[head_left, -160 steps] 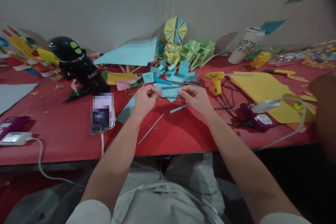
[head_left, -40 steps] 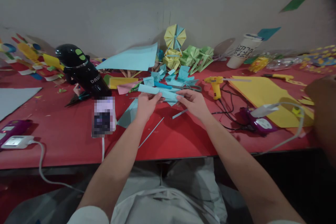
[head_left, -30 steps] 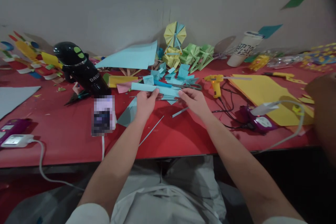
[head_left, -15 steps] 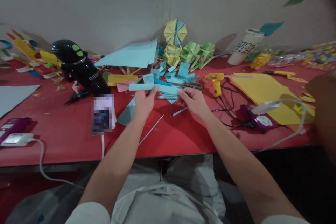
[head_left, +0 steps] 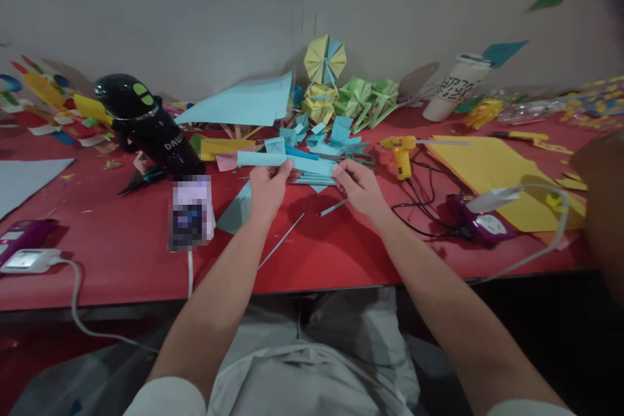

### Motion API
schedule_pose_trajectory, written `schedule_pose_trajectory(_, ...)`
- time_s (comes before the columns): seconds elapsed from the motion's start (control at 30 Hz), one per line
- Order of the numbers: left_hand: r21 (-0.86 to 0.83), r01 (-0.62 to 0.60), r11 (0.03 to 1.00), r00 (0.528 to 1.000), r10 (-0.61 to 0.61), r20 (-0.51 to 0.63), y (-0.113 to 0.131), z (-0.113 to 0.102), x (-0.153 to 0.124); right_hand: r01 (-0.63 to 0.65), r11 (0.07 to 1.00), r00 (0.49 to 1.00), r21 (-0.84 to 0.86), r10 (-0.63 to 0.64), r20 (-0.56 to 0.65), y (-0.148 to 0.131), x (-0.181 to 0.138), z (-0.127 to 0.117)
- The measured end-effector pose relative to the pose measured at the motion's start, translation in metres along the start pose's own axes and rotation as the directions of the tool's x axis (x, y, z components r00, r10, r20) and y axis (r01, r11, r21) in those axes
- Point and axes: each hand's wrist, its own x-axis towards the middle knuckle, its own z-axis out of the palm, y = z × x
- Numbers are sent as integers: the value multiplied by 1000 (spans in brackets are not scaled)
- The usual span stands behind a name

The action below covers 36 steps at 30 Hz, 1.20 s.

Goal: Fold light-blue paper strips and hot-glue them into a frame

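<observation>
A long light-blue paper strip (head_left: 314, 166) stretches between my hands, held just above the red table. My left hand (head_left: 270, 190) pinches it near the middle with the thumb on top, and its free end sticks out past that hand to the left. At the strip's right end, the fingertips of my right hand (head_left: 359, 188) are closed on the paper. Behind and under it lie cut and folded blue paper pieces (head_left: 341, 132), partly hidden, with scissors (head_left: 363, 158) among them. Below my hands, a thin pale strip (head_left: 281, 240) rests on the table.
A yellow glue gun (head_left: 402, 155) with a black cord stands to the right, near yellow paper sheets (head_left: 507, 175) and a purple power socket (head_left: 487, 224). On the left are a phone (head_left: 191, 214) and a black bottle (head_left: 156, 127). Folded paper ornaments (head_left: 325, 62) stand against the wall.
The free left end of the blue strip has risen and shifted slightly left. Both hands keep their hold and have barely moved.
</observation>
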Motion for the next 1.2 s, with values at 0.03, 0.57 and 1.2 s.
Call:
schedule_pose_trajectory(0.03, 0, 2, 1000, 1000, -2, 5, 0, -1, 0, -26, 999, 1000, 43, 26, 14, 0, 0, 0)
schedule_pose_trajectory(0.57, 14, -21, 1000, 999, 21, 28, -2, 0, -1, 70, 991, 997, -118, -67, 30, -4, -1, -3)
schedule_pose_trajectory(1.2, -38, -61, 997, 988, 66, 141, 6, 1, -6, -37, 998, 998, 55, 35, 44, -2, -1, -1)
